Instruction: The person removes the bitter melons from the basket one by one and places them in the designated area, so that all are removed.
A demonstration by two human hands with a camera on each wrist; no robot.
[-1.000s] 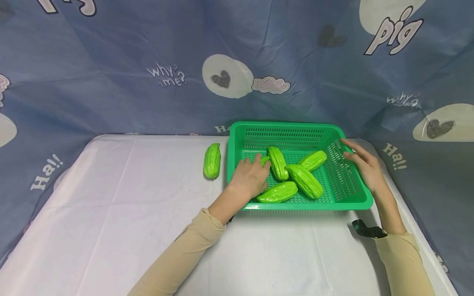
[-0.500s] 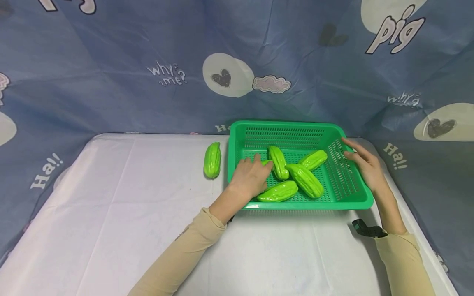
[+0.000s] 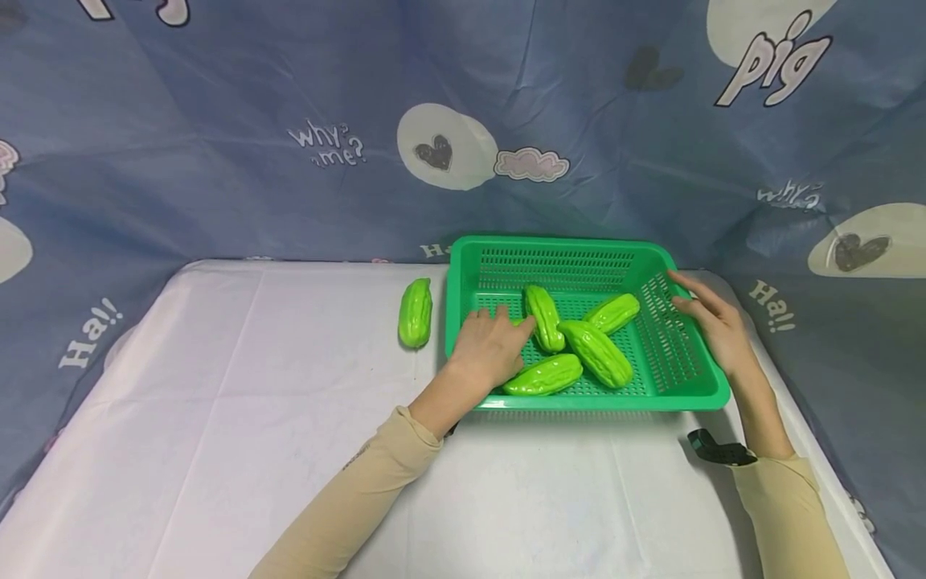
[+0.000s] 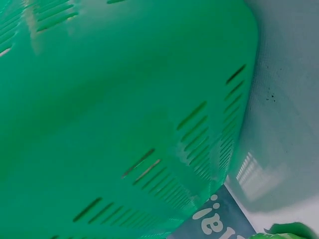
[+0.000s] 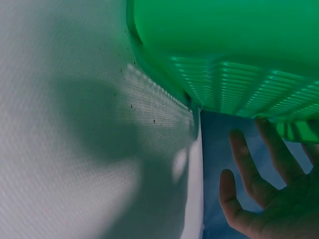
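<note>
A green plastic basket with slotted walls holds several bright green bitter melons, one of them a wrinkled melon lying slantwise in the middle. Inside its left end, my left hand grips a bitter melon, mostly hidden under the fingers. At the basket's right rim rests my right hand. In the right wrist view its fingers are spread and fairly straight, with a fingertip against the basket. The left wrist view shows mainly the basket's outer wall; the left hand is out of that view.
Outside the basket, to its left, another bitter melon lies on the white tablecloth. A blue printed cloth hangs behind the table, close to the basket's back edge. A black wrist strap is on the right wrist.
My left hand's fingers have shifted slightly right and down over the melon they grip, so less of it shows. The right hand and the basket have stayed in place.
</note>
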